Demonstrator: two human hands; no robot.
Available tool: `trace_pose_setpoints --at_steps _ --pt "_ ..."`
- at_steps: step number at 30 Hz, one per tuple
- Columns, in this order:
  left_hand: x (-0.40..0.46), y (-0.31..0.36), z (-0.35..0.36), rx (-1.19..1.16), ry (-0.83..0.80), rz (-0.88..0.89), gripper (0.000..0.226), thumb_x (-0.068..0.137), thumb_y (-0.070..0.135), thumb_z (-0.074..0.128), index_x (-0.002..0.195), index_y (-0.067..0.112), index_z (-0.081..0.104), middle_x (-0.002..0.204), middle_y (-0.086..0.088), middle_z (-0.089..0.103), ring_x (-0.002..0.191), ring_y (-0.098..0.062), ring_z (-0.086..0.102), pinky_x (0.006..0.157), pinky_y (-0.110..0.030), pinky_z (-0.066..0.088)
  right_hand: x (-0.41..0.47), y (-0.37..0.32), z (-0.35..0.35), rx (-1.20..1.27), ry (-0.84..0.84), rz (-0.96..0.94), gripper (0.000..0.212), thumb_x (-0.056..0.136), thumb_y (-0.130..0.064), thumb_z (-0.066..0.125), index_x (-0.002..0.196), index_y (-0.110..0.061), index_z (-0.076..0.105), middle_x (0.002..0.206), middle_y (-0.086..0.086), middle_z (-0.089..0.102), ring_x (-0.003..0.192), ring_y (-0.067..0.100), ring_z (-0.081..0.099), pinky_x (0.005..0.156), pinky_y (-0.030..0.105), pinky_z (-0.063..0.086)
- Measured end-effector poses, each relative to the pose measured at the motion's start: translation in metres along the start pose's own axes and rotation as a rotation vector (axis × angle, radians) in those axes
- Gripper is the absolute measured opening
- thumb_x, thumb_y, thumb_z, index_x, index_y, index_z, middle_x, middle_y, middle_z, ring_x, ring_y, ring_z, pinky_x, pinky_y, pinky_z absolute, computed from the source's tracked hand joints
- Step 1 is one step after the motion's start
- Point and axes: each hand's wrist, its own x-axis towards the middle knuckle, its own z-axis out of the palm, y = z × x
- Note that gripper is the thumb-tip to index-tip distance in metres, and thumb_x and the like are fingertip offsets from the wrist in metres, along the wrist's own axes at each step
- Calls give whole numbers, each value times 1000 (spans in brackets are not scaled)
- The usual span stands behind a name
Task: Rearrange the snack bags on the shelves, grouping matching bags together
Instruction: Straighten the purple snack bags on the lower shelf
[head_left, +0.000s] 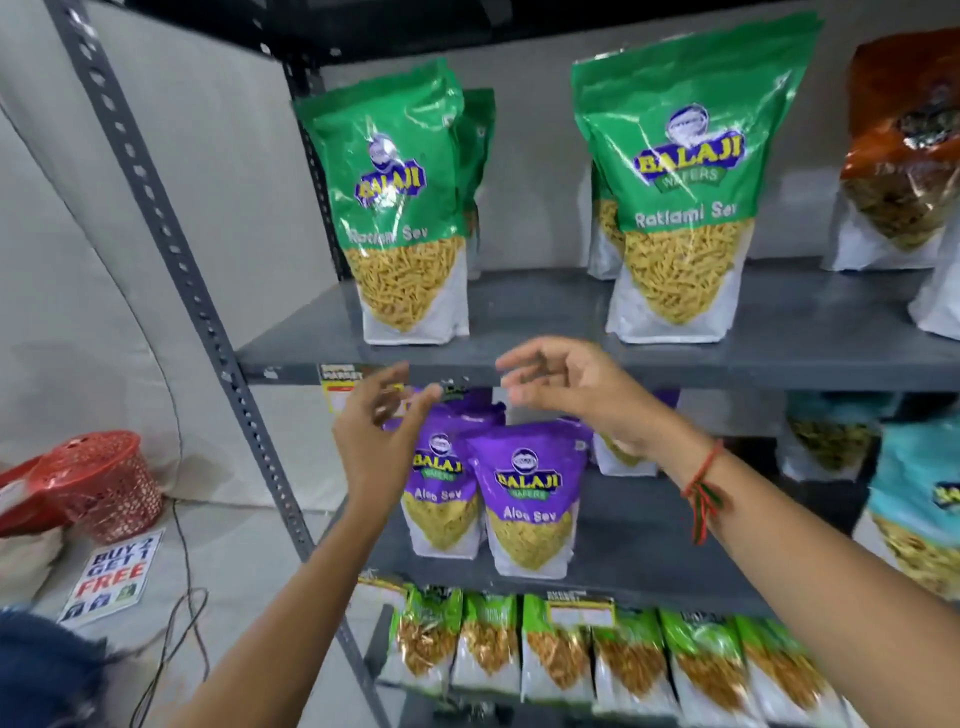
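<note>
Two stacks of green Ratlami Sev bags stand upright on the upper shelf (540, 317), one at the left (400, 208) and one to its right (680, 192), with a wide gap between them. Purple Aloo Sev bags (527, 499) stand on the middle shelf below. My left hand (376, 431) and my right hand (566, 389) hover in front of the upper shelf's edge, fingers spread, holding nothing. They are just above the purple bags and below the gap between the green stacks.
An orange bag (904, 150) stands at the upper right and teal bags (914, 499) at the middle right. A row of light-green bags (571, 654) fills the bottom shelf. A red basket (104, 483), a "Buy 2 Get 1 Free" sign (114, 571) and a cable lie on the floor, left.
</note>
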Motion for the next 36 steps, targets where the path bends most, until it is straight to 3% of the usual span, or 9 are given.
trace_pose_setpoints --at_steps 4,8,11,13,15,17,22,27,36 --pt "-59 -50 17 125 -148 -212 42 67 56 76 99 29 70 93 5 74 83 -16 71 76 -32 56 -42 70 -10 -99 -112 274 26 76 -13 77 101 -11 71 100 3 73 93 9 66 90 29 52" --pt "-96 -99 31 282 -424 -460 36 70 50 78 94 24 71 88 4 75 88 -17 71 77 -35 55 -68 165 -17 -205 -2 507 25 72 -18 80 93 -10 71 89 5 72 84 13 64 95 45 51" --pt "-109 -126 46 351 -571 -579 21 76 28 80 77 27 59 76 8 64 79 -19 61 68 -33 47 -73 222 -13 -259 104 682 48 71 -18 81 113 -8 61 99 7 64 88 17 60 93 38 50" --pt "-114 -147 56 371 -622 -630 34 73 29 83 99 19 63 90 5 66 87 -18 61 72 -30 45 -72 250 -6 -270 133 739 77 63 -24 85 130 -11 48 115 9 57 103 22 59 98 39 49" --pt "-115 -166 65 362 -646 -670 67 67 34 87 125 18 56 113 2 66 102 -19 64 83 -32 50 -68 272 1 -205 147 754 96 56 -24 87 139 -13 38 130 8 51 118 26 55 103 43 46" --pt "-114 -185 70 329 -654 -685 81 62 35 89 133 20 51 125 2 65 112 -18 64 92 -41 54 -63 287 7 -140 155 725 90 60 -14 85 137 -15 39 136 4 51 123 24 52 105 43 44" --pt "-113 -191 77 221 -679 -650 60 77 2 77 110 42 48 102 16 69 79 17 66 65 -11 54 -54 305 24 -79 201 658 64 65 -8 82 119 -22 52 122 7 65 114 22 61 99 41 50" --pt "-115 -207 84 293 -633 -625 41 67 28 82 99 40 59 92 -3 76 85 -20 73 76 -49 61 -56 309 20 -61 236 636 57 65 -7 83 113 -20 56 113 4 69 104 16 65 90 31 54" --pt "-134 -190 147 299 -700 -542 45 64 48 78 104 31 67 82 13 77 74 -2 72 68 -36 60 -95 298 -44 -186 291 660 59 61 -24 87 107 -34 52 107 -4 70 96 12 66 85 31 54"
